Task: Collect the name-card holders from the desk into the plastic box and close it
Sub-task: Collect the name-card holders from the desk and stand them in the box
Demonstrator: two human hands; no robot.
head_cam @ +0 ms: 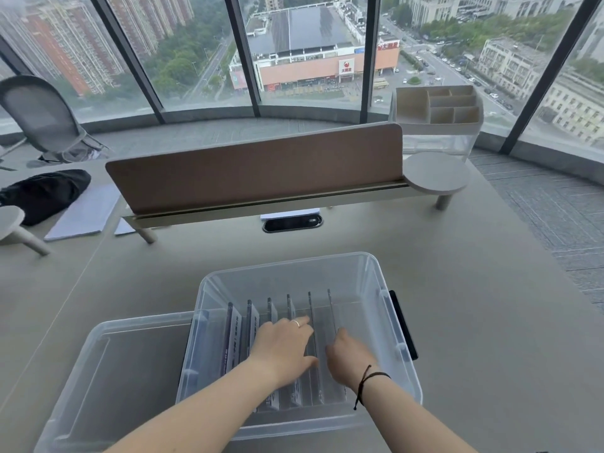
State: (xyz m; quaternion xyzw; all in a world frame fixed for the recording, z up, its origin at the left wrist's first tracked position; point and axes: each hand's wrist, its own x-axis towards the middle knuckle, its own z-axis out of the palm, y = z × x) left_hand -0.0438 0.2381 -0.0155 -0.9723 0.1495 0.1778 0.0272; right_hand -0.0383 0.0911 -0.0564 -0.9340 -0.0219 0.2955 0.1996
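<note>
The name-card holders [287, 325] stand on edge in a row inside the clear plastic box [376, 279], which sits on the tabletop [474, 322] at 6 o'clock in the view. Both hands are inside the box. The left hand [282, 349] lies over the middle holders, its fingers [302, 322] stretched and relaxed, touching the top edges. The right hand [349, 354] is just beside it at 3 o'clock; its fingers bend down between two holders, and I cannot tell if they grasp one. The lid [108, 380] lies touching the box at 9 o'clock. A brown divider panel [255, 165] stands at 12 o'clock, and a white organizer [438, 107] at 1 o'clock.
</note>
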